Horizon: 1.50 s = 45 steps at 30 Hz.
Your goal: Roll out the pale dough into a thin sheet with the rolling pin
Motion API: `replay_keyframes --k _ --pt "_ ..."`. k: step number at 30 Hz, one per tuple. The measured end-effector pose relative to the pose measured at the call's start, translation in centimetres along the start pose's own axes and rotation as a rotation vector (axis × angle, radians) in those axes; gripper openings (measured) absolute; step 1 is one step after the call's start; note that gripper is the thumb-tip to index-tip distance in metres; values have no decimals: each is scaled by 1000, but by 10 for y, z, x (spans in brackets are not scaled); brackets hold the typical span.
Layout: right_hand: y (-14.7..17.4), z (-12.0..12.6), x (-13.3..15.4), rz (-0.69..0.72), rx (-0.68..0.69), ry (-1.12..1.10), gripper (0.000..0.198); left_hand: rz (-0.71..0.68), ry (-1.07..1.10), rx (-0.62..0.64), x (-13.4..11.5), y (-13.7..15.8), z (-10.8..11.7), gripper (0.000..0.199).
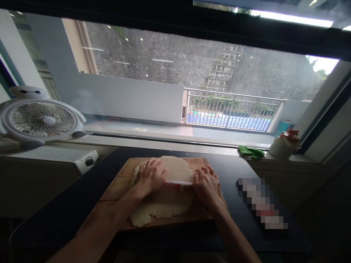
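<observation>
A wide sheet of pale dough (pixel 175 166) with ragged edges lies flat on a wooden board (pixel 109 186). Across it runs a red-and-white rolling pin (pixel 179 184), its middle showing between my hands. My left hand (pixel 152 175) is curved over the pin's left part, fingers pointing away from me. At the other end, my right hand (pixel 207 182) grips the pin with bent fingers, close to the dough's right edge. Both palms hide the ends of the pin.
The board rests on a dark table (pixel 230 168) by a window. On the right lies a blurred-out object (pixel 261 208). A green cloth (pixel 251 152) and a white pot (pixel 282 146) stand on the sill. A white fan (pixel 46 120) sits at left above a white heater (pixel 63 160).
</observation>
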State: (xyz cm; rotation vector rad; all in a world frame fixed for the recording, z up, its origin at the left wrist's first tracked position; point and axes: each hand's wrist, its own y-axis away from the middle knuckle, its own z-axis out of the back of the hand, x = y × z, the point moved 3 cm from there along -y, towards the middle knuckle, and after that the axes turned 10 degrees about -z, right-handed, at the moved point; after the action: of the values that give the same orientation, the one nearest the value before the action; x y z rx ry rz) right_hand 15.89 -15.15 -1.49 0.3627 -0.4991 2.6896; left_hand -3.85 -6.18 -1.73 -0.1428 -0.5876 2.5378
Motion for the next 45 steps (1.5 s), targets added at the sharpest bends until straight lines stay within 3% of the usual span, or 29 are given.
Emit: replay_keyframes --k 2,4,10,12,14,19,21,23,27,31,34,38,41,45 --pt "21 3 -1 15 -22 5 37 -30 -18 -37 -3 16 3 40" --pt "20 2 -2 8 -18 10 37 -17 -23 -22 -4 13 3 42" --pt "-64 -9 1 -77 50 27 27 126 4 116 7 -52 -8 36" --pt "-73 -9 2 -76 48 35 28 129 14 111 9 -58 -9 34" --pt "-60 -8 2 -55 40 37 30 111 24 87 8 -46 -10 37" --pt "13 1 -3 33 7 36 36 -22 10 -34 -5 9 0 43" --pt "22 4 -4 47 1 45 37 -38 2 -43 -7 15 4 42" --pt "9 2 -4 27 21 56 35 -23 7 -30 -7 6 6 40" --pt "-53 -7 0 -49 45 72 28 -32 15 -46 -7 -31 9 36" --pt "-90 -12 5 -70 5 75 32 -261 65 -46 -23 -33 11 37" --pt "-72 -10 -2 -25 -30 52 26 -397 116 55 -37 -11 10 36" --pt "-19 2 -24 59 -37 36 42 -427 147 98 -49 8 12 39" --pt "8 14 -43 105 -31 45 44 -445 165 92 -61 2 8 42" --pt "13 25 -75 64 -43 76 47 -504 189 118 -85 -28 -8 43"
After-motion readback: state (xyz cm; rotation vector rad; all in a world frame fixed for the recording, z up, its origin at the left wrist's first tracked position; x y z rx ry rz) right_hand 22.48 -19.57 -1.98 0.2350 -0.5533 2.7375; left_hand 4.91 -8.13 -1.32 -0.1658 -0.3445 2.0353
